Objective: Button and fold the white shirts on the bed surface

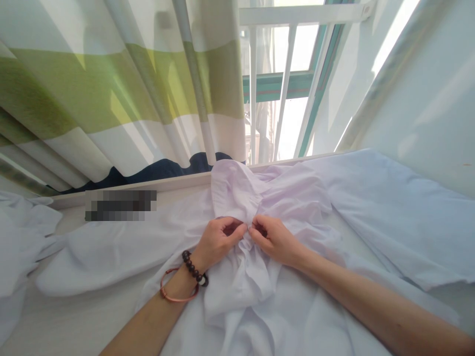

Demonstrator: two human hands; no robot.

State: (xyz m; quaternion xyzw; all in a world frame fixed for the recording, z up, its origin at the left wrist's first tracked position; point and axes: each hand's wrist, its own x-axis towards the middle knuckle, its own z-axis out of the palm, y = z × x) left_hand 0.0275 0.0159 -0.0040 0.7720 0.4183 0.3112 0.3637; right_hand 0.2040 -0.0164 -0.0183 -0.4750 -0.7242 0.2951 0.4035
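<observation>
Pinches the thin, soft white cloth (243,282) between thumb and bent fingers of the left hand (218,242), and likewise with the right hand (279,241), almost tip to tip over a tight gather of folds. Cannot tell exactly how much fabric lies between the tips. Has the cloth below and around both hands, on a smooth, pale surface (63,321): crumpled into rounded ridges at the middle, faintly lilac toward the top, with flatter lengths of white to either side. Cannot tell whether all of it is one piece.

Wears on the left wrist a string of round, dark beads (193,269), and nearer the elbow a thin, copper-coloured bangle (180,299). Has more bunched fabric (22,247) at far left, with a dark, pixelated thing (120,205) to its right, too obscured to name. Faces a hanging curtain (159,84) in deep vertical folds, off-white with a broad lime-green band, and, to its right, a slim, straight-barred white railing (297,16) before a teal window frame (278,83)
</observation>
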